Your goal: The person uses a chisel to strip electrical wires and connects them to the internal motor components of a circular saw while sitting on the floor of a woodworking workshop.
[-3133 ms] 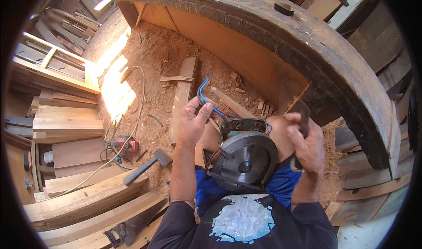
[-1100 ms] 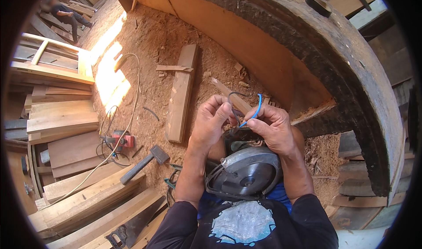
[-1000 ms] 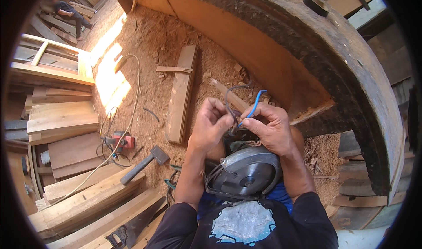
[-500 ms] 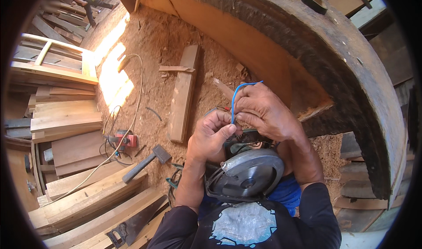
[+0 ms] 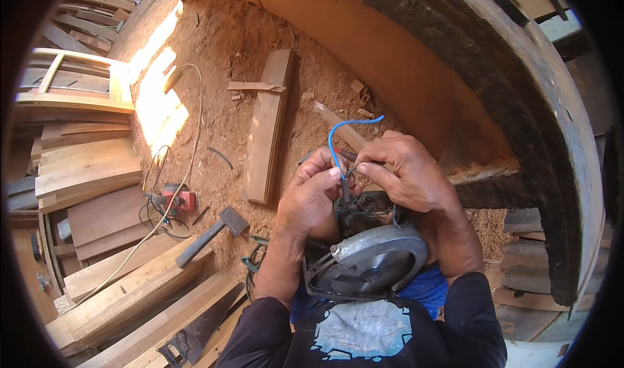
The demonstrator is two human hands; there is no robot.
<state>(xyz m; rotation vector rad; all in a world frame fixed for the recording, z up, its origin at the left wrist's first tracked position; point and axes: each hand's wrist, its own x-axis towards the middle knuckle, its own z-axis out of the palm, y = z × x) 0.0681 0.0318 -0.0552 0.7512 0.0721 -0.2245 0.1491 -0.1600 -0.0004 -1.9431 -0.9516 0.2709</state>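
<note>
A circular saw (image 5: 374, 262) with a round metal blade guard rests on my lap. Its black housing (image 5: 357, 217) lies just beyond the guard, below my hands. My left hand (image 5: 309, 196) is closed, thumb and fingers pinching a blue wire (image 5: 356, 120) near its lower end. From that pinch the wire curves up, and its free end points right. A short dark cable (image 5: 346, 190) stands between the left fingertips and the housing. My right hand (image 5: 406, 176) is closed in a pinch on a thin dark wire (image 5: 353, 169) close to the left fingertips. The curled fingers hide part of it.
A hammer (image 5: 211, 237) and a handsaw (image 5: 188, 342) lie on timber at the left, near a red power tool (image 5: 179, 199) and a pale cord (image 5: 193, 153). Stacked planks (image 5: 266, 131) lie ahead on sawdust. A large curved wooden structure (image 5: 455, 101) arches along the right.
My right hand has let go of the blue wire's upper part and now pinches a dark wire. The blue wire's free end swings loose to the right. The view has shifted slightly.
</note>
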